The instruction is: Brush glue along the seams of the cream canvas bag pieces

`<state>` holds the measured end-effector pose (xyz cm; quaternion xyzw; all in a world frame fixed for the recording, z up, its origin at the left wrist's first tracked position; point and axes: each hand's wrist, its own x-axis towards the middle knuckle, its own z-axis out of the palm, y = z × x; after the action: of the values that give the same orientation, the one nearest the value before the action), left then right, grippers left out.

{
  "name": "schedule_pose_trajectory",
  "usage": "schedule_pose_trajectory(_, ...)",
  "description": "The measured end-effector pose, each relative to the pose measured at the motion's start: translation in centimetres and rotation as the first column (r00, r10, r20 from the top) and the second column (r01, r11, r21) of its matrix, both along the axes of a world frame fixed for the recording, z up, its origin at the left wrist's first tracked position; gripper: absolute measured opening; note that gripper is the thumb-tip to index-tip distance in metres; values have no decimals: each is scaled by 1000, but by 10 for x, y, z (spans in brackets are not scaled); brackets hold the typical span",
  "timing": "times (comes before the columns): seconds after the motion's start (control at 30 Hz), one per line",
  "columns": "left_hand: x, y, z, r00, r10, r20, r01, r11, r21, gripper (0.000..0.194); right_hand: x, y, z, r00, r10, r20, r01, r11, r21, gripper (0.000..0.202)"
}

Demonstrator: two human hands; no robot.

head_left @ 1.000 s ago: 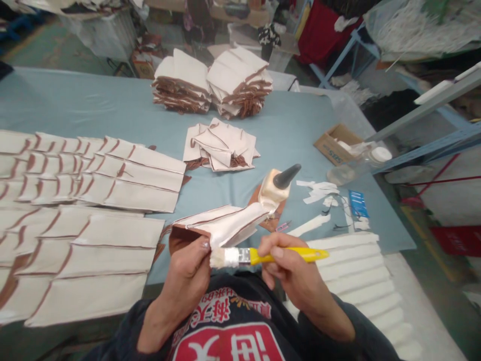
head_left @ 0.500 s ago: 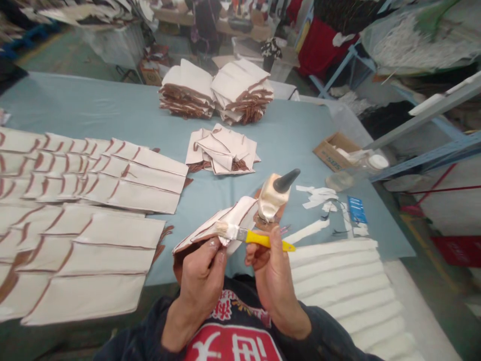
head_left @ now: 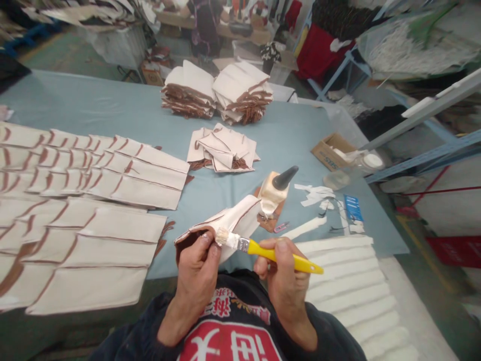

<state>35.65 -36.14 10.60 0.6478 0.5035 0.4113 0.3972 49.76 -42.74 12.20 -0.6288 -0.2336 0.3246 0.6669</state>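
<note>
My left hand (head_left: 199, 271) pinches the edge of a cream leather-like piece (head_left: 236, 213) with a brown inner side, which curls up over the table's near edge. In my right hand (head_left: 283, 271) is a paintbrush (head_left: 276, 254) with a yellow handle, gripped between thumb and fingers. White paste coats its bristles, which touch or nearly touch the piece beside my left fingertips. Just beyond, a cream bottle (head_left: 273, 193) with a black cone-shaped nozzle sits on a brown scrap. A small pink clip (head_left: 280, 227) lies beside it.
Overlapping rows of cream pieces (head_left: 97, 255) cover the left of the table (head_left: 293, 135). Two stacks (head_left: 242, 90) stand at the back, a smaller pile (head_left: 223, 148) nearer. To the right are white strips (head_left: 334, 271), a cardboard box (head_left: 330, 153) and a blue card (head_left: 353, 207).
The brush has shifted right and down in my right hand, its handle now angled lower. My left hand has turned the piece's edge, showing more of its brown inside.
</note>
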Motion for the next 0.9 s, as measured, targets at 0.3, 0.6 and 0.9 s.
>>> schedule_pose_trajectory(0.3, -15, -3, -3, 991, -18, -129, 38, 988, 148, 23, 10, -10, 23, 986, -30, 164, 7, 990, 143, 39)
schedule_pose_trajectory(0.6, -19, -7, -1, 962, -157, -225, 239, 882, 406, 29, 2, -22, 36, 610, 183, 771, -432, 892, 130, 21)
schedule_pose_trajectory(0.9, -17, -13, -3, 959, -180, -217, 254, 887, 386, 26, 10, -21, 43, 589, 109, 801, -277, 958, 73, 24)
